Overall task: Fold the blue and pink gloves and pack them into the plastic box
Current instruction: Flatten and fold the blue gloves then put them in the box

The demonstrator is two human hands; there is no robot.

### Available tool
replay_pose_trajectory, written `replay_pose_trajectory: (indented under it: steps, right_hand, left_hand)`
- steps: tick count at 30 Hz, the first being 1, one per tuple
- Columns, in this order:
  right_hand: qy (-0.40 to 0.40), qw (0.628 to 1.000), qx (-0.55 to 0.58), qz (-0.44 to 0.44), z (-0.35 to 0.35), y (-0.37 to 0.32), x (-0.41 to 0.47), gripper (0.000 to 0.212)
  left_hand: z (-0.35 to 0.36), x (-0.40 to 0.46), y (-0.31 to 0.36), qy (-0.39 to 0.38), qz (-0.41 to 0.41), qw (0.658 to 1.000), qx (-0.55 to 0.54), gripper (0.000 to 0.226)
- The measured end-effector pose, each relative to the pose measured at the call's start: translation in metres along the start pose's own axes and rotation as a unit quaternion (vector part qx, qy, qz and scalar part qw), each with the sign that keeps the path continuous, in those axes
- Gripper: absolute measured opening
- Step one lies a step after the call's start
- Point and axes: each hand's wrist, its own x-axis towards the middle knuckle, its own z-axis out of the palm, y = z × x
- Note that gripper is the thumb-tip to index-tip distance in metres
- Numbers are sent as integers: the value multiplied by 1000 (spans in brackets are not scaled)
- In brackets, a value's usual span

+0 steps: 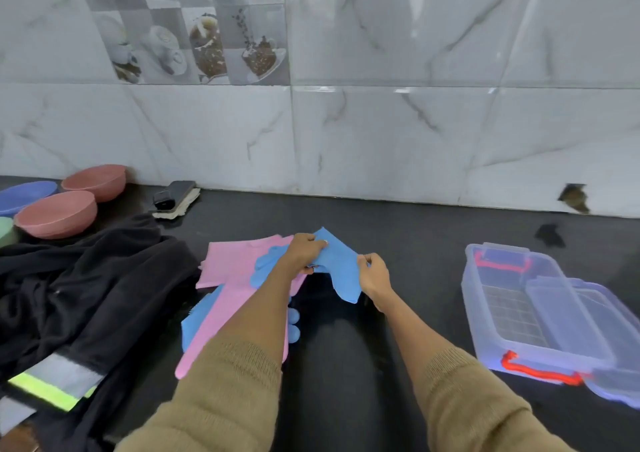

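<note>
A blue glove (pixel 337 264) is lifted off the dark counter at the middle. My left hand (pixel 306 249) grips its upper left part, and my right hand (pixel 374 277) pinches its right edge. Its blue fingers (pixel 268 264) spread to the left over the pink gloves (pixel 235 278), which lie flat under my left forearm. A second blue glove (pixel 197 320) lies partly beneath the pink ones, its fingertips (pixel 293 327) showing right of my arm. The clear plastic box (pixel 491 299) with red latches stands open at the right.
The box's clear lid (pixel 588 316) leans across its right side. A black garment with a reflective stripe (pixel 86 296) fills the left. Two pink bowls (pixel 57 213), a blue bowl (pixel 24 195) and a scrubbing brush (pixel 175 197) sit near the tiled wall.
</note>
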Motion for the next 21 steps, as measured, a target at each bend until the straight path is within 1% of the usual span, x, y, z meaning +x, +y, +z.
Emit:
replay_pose_trajectory:
  steps: [2,3,5,7,8,9,11,12,13,14,15,17,18,19,20,21]
  right_hand:
    - [-32,998,22,53,-24,7,2,19]
    - [-52,995,35,77,-35,9,2,20]
    - [-69,991,35,110,-56,14,-1,20]
    - [-66,988,20,140,-76,16,-5,13]
    - [-62,985,6,158,-84,15,-7,14]
    - [-49,984,-27,169,-90,14,-7,20]
    - [6,979,-140,151,-99,12,-7,40]
    - [45,971,-191,133,-102,11,-6,55]
    - [73,965,-223,120,-103,9,-6,68]
    - [86,962,-233,113,-103,5,-6,78]
    - [86,966,-221,107,-103,0,-5,84]
    - [52,984,-130,107,-103,-13,-1,82]
    - [20,990,-81,116,-103,-19,2,80]
    - [-24,990,-67,125,-103,-25,3,79]
    - [-71,985,-92,127,-102,-27,4,75]
    - [-107,977,-137,121,-102,-27,5,66]
  left_hand:
    - [26,1,5,-25,-9,1000,-6,9]
    - [38,2,7,-37,-15,999,-10,6]
    - [60,0,9,-61,-28,998,-11,8]
    - [79,-3,12,-87,-38,996,-1,13]
    - [86,-5,14,-97,-39,994,7,14]
    - [92,-7,16,-107,-37,993,21,13]
    - [102,-9,20,-131,-22,989,61,9]
    - [105,-10,22,-147,-11,986,78,16]
    - [109,-12,25,-168,-1,981,92,24]
    - [111,-14,27,-194,10,976,98,29]
    - [114,-18,29,-222,22,970,97,30]
    - [117,-26,29,-274,45,957,87,30]
    - [117,-29,27,-289,55,952,85,32]
    - [117,-32,24,-295,64,950,78,32]
    - [116,-34,20,-295,69,951,60,32]
    - [114,-35,16,-293,67,953,32,32]
